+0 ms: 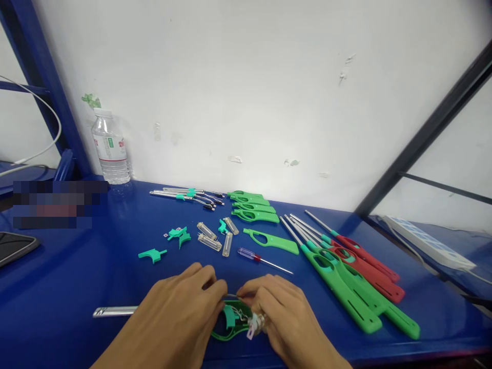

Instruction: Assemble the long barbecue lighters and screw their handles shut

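Note:
Near the front edge of the desk lies a half-assembled green lighter casing (226, 335), with a teal trigger (230, 316) and thin wires (241, 313) inside. Its silver metal tube (115, 311) sticks out to the left, beneath my left hand (184, 307). The fingers of that hand are closed at the casing's upper rim, partly hiding it. My right hand (279, 312) is curled over the casing's right end, around a clear fuel tank (260, 322) with a pinkish tab (251, 328). A thin wire seems to run between the fingertips of both hands.
Beyond my hands lie a screwdriver (253, 255), several clear fuel tanks (209, 242), teal triggers (152, 254), metal tubes (172, 195) and green casing halves (255, 216). Assembled green lighters (342, 287) and red lighters (369, 256) lie right. A water bottle (111, 148) stands back left.

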Action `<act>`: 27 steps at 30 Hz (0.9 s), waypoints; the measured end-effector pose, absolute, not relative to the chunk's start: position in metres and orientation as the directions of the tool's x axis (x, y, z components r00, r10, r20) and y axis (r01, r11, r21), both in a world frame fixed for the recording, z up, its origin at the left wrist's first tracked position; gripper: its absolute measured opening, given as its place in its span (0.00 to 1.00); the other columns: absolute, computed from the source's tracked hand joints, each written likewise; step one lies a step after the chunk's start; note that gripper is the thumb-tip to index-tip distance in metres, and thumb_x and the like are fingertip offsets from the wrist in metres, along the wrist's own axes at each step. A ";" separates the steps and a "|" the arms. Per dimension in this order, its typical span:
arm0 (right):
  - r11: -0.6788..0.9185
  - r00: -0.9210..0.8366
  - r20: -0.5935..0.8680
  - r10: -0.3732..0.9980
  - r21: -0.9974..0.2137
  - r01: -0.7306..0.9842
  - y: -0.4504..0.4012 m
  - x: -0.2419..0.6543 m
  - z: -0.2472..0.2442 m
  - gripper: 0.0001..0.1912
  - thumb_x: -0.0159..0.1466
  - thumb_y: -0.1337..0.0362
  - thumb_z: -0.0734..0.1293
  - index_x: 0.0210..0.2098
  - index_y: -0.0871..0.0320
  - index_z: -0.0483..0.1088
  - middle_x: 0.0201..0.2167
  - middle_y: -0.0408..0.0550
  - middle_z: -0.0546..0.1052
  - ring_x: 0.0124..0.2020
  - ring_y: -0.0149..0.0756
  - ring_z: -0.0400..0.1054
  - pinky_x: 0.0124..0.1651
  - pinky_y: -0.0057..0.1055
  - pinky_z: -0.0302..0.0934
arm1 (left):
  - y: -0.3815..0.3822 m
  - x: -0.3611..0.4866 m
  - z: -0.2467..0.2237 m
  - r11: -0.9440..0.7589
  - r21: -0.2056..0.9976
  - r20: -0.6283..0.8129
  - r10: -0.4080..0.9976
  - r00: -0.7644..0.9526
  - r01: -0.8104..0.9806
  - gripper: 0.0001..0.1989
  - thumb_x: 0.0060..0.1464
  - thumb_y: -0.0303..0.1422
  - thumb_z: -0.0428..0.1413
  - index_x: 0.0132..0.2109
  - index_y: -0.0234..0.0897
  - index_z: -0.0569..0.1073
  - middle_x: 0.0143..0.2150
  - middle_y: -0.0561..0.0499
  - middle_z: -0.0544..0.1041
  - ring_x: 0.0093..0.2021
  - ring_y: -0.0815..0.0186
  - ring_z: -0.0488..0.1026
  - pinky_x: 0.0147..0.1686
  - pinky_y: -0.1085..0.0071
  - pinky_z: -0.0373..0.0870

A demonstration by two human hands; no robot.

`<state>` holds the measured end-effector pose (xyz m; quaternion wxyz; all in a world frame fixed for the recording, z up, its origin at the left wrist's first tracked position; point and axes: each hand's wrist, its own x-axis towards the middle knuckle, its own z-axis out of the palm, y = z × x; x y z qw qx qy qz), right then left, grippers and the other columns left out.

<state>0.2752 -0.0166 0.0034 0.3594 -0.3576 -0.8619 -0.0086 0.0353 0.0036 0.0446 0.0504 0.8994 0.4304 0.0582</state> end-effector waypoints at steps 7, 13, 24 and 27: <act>0.728 -0.454 0.628 0.633 -0.283 0.624 -0.020 0.276 0.007 0.12 0.80 0.74 0.63 0.42 0.50 0.65 0.44 0.42 0.86 0.40 0.37 0.81 0.46 0.32 0.68 | 0.016 0.044 0.020 -0.675 0.352 0.231 0.734 0.638 0.649 0.15 0.73 0.23 0.55 0.47 0.44 0.85 0.43 0.51 0.86 0.43 0.54 0.86 0.42 0.61 0.79; 0.554 -0.268 0.602 0.752 -0.357 0.752 -0.029 0.278 0.016 0.14 0.86 0.59 0.57 0.44 0.49 0.69 0.37 0.46 0.79 0.39 0.43 0.78 0.42 0.37 0.68 | 0.018 0.043 0.021 -0.657 0.399 0.300 0.753 0.586 0.640 0.18 0.75 0.24 0.52 0.53 0.47 0.84 0.48 0.51 0.88 0.46 0.52 0.87 0.46 0.59 0.80; 0.562 -0.294 0.597 0.747 -0.330 0.759 -0.021 0.273 0.014 0.16 0.83 0.67 0.61 0.37 0.51 0.66 0.32 0.40 0.76 0.33 0.38 0.71 0.42 0.35 0.60 | 0.016 0.047 0.018 -0.690 0.402 0.321 0.722 0.613 0.602 0.18 0.77 0.25 0.50 0.46 0.44 0.84 0.44 0.51 0.86 0.43 0.56 0.84 0.45 0.63 0.78; 0.555 -0.289 0.587 0.756 -0.341 0.759 -0.021 0.274 0.013 0.16 0.83 0.66 0.61 0.37 0.51 0.67 0.33 0.41 0.77 0.34 0.39 0.70 0.42 0.36 0.59 | 0.017 0.048 0.017 -0.686 0.405 0.318 0.726 0.610 0.605 0.17 0.77 0.26 0.51 0.46 0.44 0.84 0.44 0.51 0.86 0.43 0.56 0.84 0.44 0.64 0.77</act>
